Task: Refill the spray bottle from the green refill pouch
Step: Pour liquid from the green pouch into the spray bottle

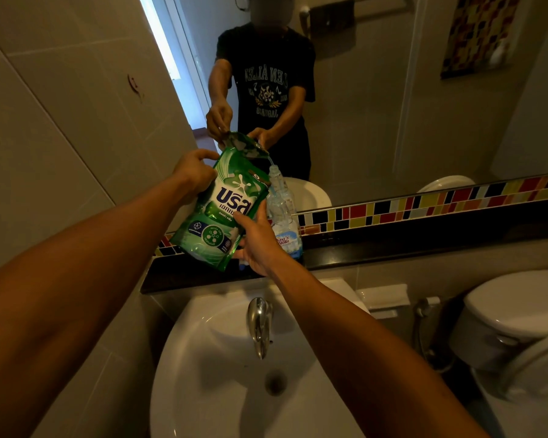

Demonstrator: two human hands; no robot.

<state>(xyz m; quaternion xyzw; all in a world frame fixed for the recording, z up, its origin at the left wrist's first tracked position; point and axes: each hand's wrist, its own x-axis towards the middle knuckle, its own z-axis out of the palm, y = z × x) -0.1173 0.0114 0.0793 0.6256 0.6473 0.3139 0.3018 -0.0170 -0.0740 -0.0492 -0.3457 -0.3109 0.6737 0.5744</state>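
The green refill pouch [220,210] is tilted to the right above the dark ledge [393,248], its top corner over the open neck of the clear spray bottle [282,216]. A thin stream runs from the pouch corner into the bottle's mouth. My left hand [193,172] grips the pouch's upper left edge. My right hand [257,241] holds the pouch's lower right side, just in front of the bottle. The bottle stands upright on the ledge with no spray head on it and a blue-and-white label low on its body.
A white basin [222,390] with a chrome tap [260,324] lies below the ledge. The mirror [377,105] behind reflects a person and the pouch. A toilet [513,314] stands at the right. Coloured mosaic tiles [424,203] run along the mirror's base.
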